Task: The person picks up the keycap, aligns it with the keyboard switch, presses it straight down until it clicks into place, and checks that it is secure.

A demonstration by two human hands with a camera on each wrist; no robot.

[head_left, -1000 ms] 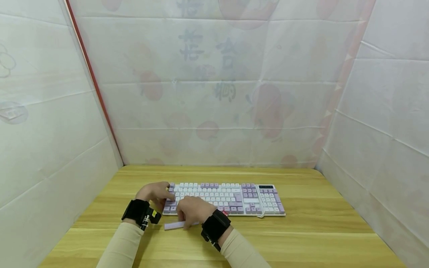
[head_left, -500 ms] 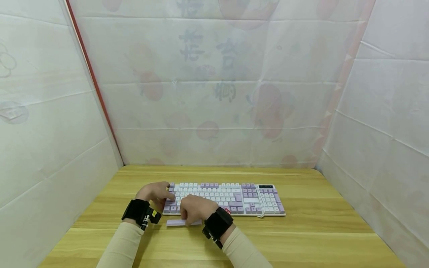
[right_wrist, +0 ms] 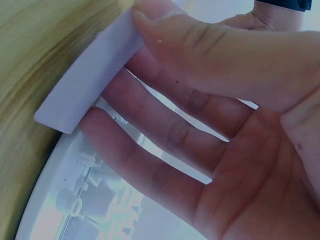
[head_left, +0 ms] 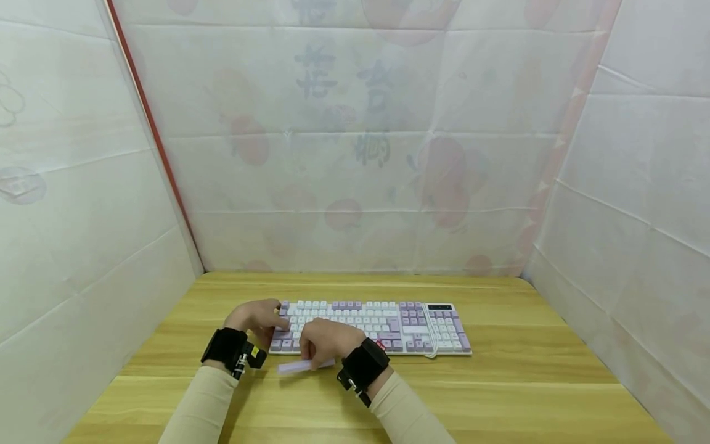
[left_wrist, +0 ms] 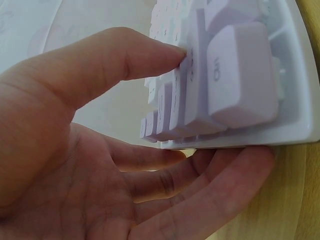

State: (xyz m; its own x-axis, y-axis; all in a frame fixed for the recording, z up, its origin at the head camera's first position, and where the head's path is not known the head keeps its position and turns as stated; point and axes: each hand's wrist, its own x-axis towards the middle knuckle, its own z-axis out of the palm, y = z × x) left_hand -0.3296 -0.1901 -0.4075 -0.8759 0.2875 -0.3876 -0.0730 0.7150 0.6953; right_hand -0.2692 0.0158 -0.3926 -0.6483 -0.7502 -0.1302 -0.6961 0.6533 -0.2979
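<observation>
A white and lilac keyboard (head_left: 357, 321) lies flat on the table. My left hand (head_left: 256, 317) grips its left end, the thumb (left_wrist: 145, 55) on the lilac keys and the fingers along the side edge. My right hand (head_left: 331, 339) pinches a long lilac space bar keycap (right_wrist: 90, 75) between thumb and fingertips, just in front of the keyboard's near edge. In the head view the keycap tilts slightly, its right end higher. A bare white section with a round post (right_wrist: 70, 205) shows on the keyboard below the right fingers.
A white cable (head_left: 429, 333) lies bundled across the keyboard's right part. A small red tag (head_left: 380, 345) shows beside the right wrist strap. The wooden table (head_left: 499, 394) ends at white sheet walls (head_left: 355, 185) behind and on both sides.
My right hand has shifted slightly right and toward the keyboard with the space bar keycap, whose angle has changed a little. The left hand keeps its hold on the keyboard.
</observation>
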